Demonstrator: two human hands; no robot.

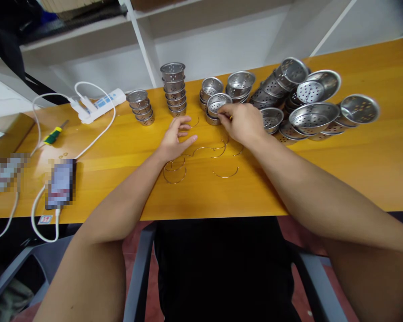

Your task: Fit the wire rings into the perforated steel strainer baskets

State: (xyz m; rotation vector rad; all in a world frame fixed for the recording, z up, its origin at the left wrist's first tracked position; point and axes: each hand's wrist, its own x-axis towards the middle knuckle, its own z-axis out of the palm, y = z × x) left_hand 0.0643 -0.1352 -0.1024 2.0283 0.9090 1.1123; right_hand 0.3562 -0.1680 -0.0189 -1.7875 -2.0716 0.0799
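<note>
The right arm is stretched forward; by the right hand (245,120), a cup's (218,102) rim is pinched in a narrow thumb-and-finger grip, front-centre on the counter (100,165). The left hand (173,141) is held open, empty, fingers half-curled, near wires (225,177).

White power strip (104,106), green-and-yellow screwdriver (53,136) nearby, what is probably a phone (61,183), pale shelving (141,40) behind

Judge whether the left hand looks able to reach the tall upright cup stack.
Probably yes: the left hand is open, and the upright cup stack stands just beyond it, nothing visibly between.
</note>
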